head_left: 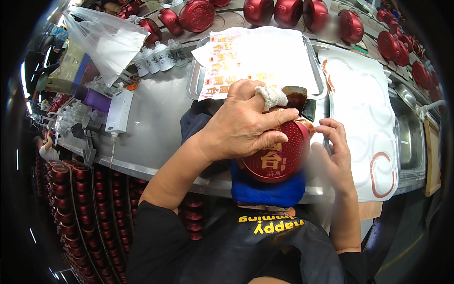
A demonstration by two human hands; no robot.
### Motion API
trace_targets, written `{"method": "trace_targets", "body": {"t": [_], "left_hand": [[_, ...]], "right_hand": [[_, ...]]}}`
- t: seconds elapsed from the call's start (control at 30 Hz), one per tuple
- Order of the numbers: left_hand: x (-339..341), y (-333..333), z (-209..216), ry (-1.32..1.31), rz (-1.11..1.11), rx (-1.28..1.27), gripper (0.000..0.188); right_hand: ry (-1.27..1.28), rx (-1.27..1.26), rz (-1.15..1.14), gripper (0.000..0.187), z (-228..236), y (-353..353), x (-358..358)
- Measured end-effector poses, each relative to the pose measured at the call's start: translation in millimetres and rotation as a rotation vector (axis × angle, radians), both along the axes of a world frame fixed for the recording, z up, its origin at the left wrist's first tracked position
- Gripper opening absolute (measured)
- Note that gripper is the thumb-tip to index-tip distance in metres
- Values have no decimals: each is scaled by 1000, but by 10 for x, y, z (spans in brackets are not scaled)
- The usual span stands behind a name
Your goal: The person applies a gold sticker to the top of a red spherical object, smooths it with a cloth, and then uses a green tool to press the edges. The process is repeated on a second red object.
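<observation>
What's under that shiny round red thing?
A blue cloth pokes out at the near edge. The round red thing hides whatever is under its middle, and the left hand covers part of its top.

The left hand (241,124) hides the upper left of the red flask (291,154), which covers part of the blue cloth (269,191), while the right hand (335,151) blurs around its thumb, the top edge crops red bottles (259,11), and a distant person (48,150) shows too small for detail.
</observation>
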State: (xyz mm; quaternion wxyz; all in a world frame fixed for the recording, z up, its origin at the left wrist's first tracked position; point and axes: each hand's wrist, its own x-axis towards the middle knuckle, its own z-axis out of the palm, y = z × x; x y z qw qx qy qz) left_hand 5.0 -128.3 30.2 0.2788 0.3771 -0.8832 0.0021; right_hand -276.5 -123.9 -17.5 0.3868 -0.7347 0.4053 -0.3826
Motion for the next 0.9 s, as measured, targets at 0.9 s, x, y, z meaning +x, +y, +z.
{"method": "trace_targets", "body": {"t": [0.9], "left_hand": [[-258,260,60,-202,38,-11,79]], "right_hand": [[-172,366,123,17,90,179,-70]]}}
